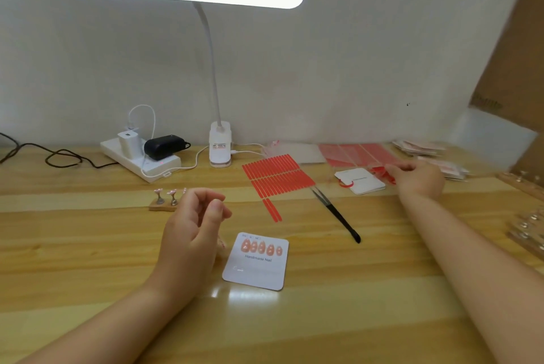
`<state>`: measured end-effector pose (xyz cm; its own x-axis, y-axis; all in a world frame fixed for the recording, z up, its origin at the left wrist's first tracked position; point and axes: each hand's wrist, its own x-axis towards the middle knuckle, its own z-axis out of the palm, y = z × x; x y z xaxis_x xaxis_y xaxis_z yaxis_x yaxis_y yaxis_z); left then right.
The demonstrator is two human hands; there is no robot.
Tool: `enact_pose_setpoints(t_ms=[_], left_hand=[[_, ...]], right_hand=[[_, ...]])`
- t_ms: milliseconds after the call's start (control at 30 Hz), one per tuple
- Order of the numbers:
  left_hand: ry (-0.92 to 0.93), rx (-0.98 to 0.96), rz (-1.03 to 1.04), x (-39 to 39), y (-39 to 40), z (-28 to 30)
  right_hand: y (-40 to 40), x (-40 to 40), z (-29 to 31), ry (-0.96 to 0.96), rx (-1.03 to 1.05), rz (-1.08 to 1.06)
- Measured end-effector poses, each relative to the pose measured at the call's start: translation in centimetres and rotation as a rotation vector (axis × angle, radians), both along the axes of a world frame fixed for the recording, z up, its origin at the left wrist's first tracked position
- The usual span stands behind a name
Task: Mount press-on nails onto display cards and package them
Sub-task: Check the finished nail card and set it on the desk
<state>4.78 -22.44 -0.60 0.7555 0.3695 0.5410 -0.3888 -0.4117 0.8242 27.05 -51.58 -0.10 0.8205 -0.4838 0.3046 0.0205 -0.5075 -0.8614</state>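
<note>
A display card (255, 263) bearing five pink nails (261, 247) lies on the worktop (323, 304); left hand (191, 234) loosely curled, holding nothing; right hand (418, 178) blurred, grip unclear.

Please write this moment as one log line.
card: five nails mounted | left hand: beside card, empty | right hand: reaching red strips

Display card (255, 263) on table (88, 246), tweezers (337, 215) right behind.

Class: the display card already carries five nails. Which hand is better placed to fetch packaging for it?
Probably the right hand: it reaches among the red-edged sleeves at the far right, while the left hand hovers beside the display card.
</note>
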Motion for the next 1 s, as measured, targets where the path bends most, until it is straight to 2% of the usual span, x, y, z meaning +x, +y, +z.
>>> enact_pose_setpoints(t_ms=[133,433,633,767,867,1000], left_hand=[[0.013,0.069,-0.014,-0.3,-0.3,0.2],[0.009,0.085,-0.014,-0.4,-0.4,0.3],[0.021,0.117,0.019,-0.3,-0.2,0.0],[0.046,0.094,0.045,-0.2,0.2,0.0],[0.074,0.104,0.056,0.0,0.6,0.0],[0.107,0.238,0.121,0.6,1.9,0.4]], right_hand=[[-0.9,0.8,-1.0,0.078,-0.021,-0.041],[-1.0,-0.7,-0.2,0.044,-0.054,-0.002],[3.6,-4.9,1.8,-0.031,-0.031,0.266],[8.0,-8.5,1.0,-0.003,-0.024,0.411],[10.3,-10.6,-0.1,-0.021,-0.127,0.542],[10.8,-12.0,-0.6,-0.176,-0.379,0.615]])
